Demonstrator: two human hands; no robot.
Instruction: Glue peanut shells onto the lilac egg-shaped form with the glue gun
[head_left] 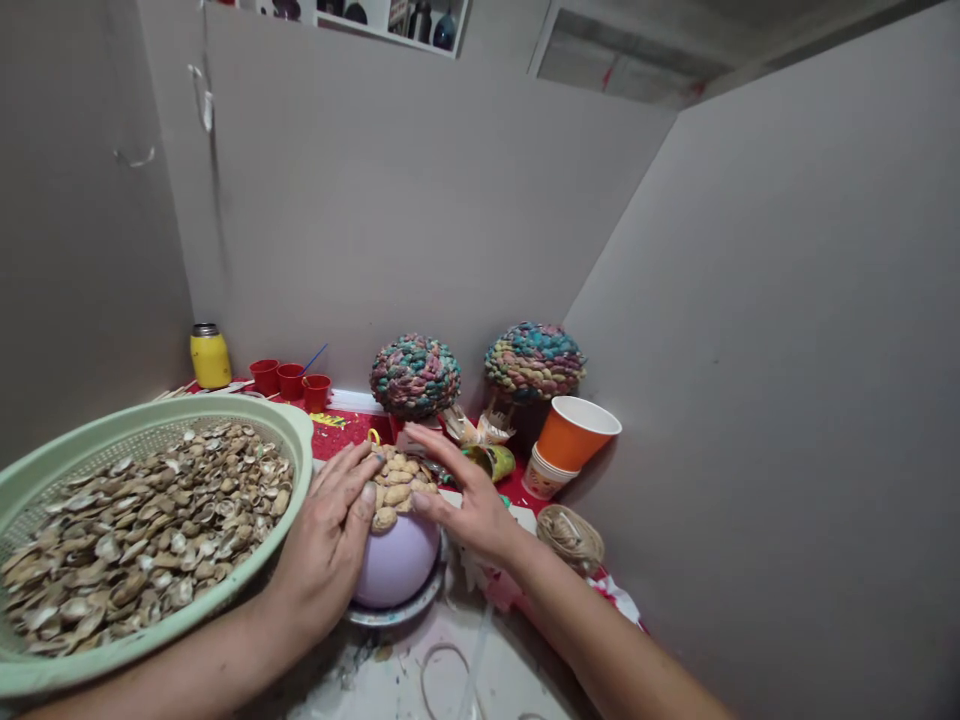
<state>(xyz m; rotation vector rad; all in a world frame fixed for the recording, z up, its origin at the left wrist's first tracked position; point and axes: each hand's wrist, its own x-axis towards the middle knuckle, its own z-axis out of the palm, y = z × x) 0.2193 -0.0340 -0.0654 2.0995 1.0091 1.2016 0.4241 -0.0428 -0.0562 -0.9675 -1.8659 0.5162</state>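
Note:
A smooth lilac ball (396, 568) sits in a paint-stained dish (403, 612) in front of me. Peanut shells (401, 480) cover its top, side by side. My left hand (330, 525) lies along the left of the shell layer, fingers stretched forward and thumb against the shells. From the right, my right hand (469, 500) leans over the same shells, its fingers extended and spread from the thumb, which touches the layer's edge. Neither hand is wrapped round anything. A yellow loop (373, 436) shows just behind the shells.
At left stands a green colander (304, 430) of loose shells. Behind are red cups (291, 381), a yellow bottle (211, 358) and two coloured shell-covered domes (416, 375) (534, 360). Paper cups (571, 435) and a twine coil (571, 540) lie right, beside a grey partition (787, 350).

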